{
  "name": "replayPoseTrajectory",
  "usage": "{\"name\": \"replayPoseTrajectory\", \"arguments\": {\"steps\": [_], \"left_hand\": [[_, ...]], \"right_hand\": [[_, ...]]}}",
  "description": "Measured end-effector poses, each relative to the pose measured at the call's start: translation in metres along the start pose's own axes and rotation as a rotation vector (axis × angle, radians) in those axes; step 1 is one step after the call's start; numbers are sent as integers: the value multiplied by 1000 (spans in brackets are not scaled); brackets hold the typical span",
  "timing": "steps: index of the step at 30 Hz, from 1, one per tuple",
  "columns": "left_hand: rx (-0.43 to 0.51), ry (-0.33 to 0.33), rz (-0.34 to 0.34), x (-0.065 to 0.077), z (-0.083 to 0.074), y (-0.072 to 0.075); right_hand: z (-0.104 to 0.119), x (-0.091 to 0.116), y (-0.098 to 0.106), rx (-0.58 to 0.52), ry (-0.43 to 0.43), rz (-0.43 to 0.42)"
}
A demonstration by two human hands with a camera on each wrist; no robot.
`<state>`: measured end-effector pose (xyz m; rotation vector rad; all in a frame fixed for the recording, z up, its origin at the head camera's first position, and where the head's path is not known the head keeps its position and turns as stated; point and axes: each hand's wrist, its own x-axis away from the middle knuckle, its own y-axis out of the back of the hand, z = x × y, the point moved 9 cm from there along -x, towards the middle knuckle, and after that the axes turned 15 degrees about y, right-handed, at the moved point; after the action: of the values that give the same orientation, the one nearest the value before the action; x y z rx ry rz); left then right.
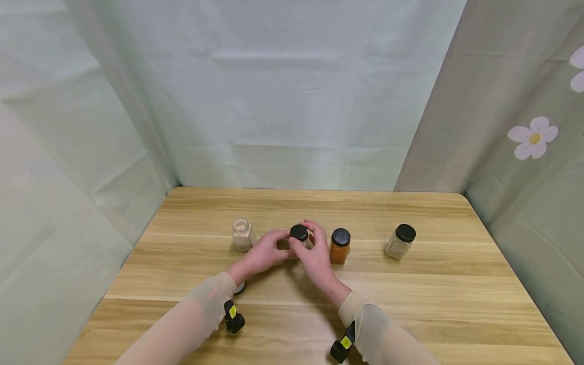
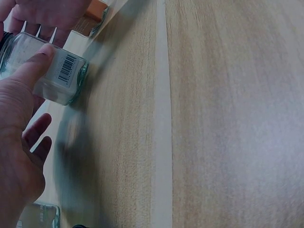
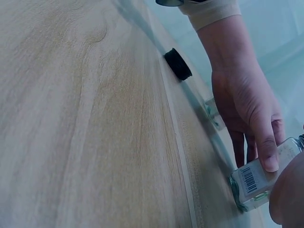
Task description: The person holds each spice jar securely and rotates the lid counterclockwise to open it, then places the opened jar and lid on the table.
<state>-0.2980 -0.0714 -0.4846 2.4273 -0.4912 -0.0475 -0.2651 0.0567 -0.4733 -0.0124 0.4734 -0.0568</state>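
A square glass spice jar with a black lid (image 1: 298, 232) is between both hands. Its glass body shows pale contents and a barcode label (image 2: 67, 70). My left hand (image 1: 268, 250) grips the body, thumb (image 3: 270, 160) along one side and fingers behind. From the other side my right hand (image 1: 317, 256) curls thumb and forefinger round the top at the lid; its grip is partly hidden in the wrist views. Left of the hands stands a lidless jar (image 1: 243, 236) of pale powder. A jar of orange spice (image 1: 339, 248) is just right of the right hand.
Another black-lidded jar (image 1: 399, 243) with pale contents stands farther right on the wooden table (image 1: 438, 304). A loose black lid (image 3: 178, 64) lies near the left forearm, mostly covered by it in the head view. Pale curtains (image 1: 292, 111) enclose the table's back and sides.
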Motion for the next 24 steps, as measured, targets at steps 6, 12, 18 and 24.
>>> {"name": "replayPoseTrajectory", "arguments": {"steps": [6, 12, 18, 24], "left_hand": [[9, -2, 13, -1, 0, -1], [13, 2, 19, -1, 2, -2], [-2, 24, 4, 0, 3, -1], [13, 26, 1, 0, 4, -1]], "right_hand": [[1, 0, -1, 8, 4, 15], [1, 2, -2, 6, -6, 34], [0, 5, -1, -19, -45, 30], [-3, 3, 0, -21, -55, -4]]}}
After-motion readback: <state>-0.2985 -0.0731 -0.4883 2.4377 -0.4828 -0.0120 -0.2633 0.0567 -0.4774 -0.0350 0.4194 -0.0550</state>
